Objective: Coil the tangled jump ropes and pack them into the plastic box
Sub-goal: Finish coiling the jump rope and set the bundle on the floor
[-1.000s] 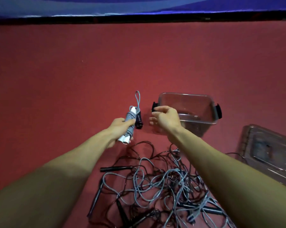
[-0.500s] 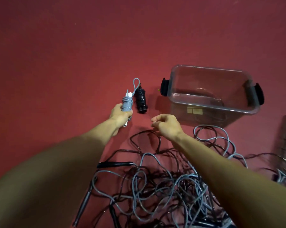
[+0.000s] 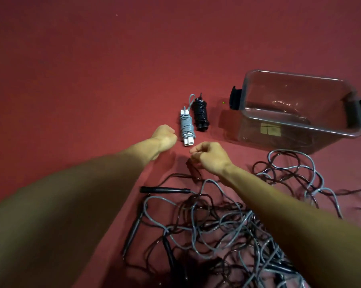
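A grey coiled jump rope (image 3: 186,126) with white handles lies on the red floor beside a black coiled rope (image 3: 200,113). My left hand (image 3: 165,135) sits just left of the grey coil with loosely curled fingers, holding nothing. My right hand (image 3: 208,156) hovers with relaxed curled fingers over a dark loop at the edge of the tangled pile of grey and black ropes (image 3: 227,221); I cannot see whether it touches the loop. The clear plastic box (image 3: 296,119) with black latches stands empty at the right.
A loose black handle (image 3: 165,190) lies at the pile's left edge. More rope loops (image 3: 289,163) spread right up to the box's near wall. Bare red floor stretches to the left and far side.
My left hand has laid the grey coil down next to the black one and let go. The view tilted down and the box shifted right; the lid is out of view.
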Demonstrator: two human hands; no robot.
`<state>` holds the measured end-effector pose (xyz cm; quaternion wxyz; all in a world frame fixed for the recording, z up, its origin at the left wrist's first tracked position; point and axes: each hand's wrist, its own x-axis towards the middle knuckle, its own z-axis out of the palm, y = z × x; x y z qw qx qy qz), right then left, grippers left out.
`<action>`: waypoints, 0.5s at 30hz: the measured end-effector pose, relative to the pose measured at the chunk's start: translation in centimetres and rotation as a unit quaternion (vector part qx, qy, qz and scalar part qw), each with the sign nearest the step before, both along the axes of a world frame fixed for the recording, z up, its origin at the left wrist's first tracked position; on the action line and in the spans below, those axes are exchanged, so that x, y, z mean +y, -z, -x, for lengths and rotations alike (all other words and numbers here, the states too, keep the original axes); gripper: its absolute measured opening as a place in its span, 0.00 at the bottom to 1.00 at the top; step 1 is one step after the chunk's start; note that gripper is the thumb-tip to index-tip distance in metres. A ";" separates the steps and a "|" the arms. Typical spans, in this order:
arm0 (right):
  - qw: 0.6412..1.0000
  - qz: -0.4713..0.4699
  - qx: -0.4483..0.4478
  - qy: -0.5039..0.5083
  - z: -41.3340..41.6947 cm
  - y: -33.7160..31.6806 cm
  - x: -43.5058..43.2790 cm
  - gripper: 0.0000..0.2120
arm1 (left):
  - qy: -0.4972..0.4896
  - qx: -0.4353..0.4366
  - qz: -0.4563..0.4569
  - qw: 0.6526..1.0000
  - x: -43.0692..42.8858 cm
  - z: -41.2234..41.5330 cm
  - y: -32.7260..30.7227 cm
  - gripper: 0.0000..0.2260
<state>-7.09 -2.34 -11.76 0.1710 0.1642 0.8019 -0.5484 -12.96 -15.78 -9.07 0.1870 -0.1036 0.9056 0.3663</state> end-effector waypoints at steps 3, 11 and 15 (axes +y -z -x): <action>0.998 -0.043 -0.001 -0.055 -1.2 -1.1 -1.7 0.12 | 0.024 -0.003 0.026 0.999 -1.1 -2.3 -0.9 0.06; 0.958 -0.206 -0.014 -0.199 -5.3 -2.7 -5.5 0.10 | 0.190 -0.048 0.168 0.966 -5.2 -9.7 1.3 0.11; 0.964 -0.199 -0.010 -0.175 -6.1 -2.7 -4.8 0.06 | 0.303 -0.001 0.241 0.922 -4.9 -11.6 3.8 0.15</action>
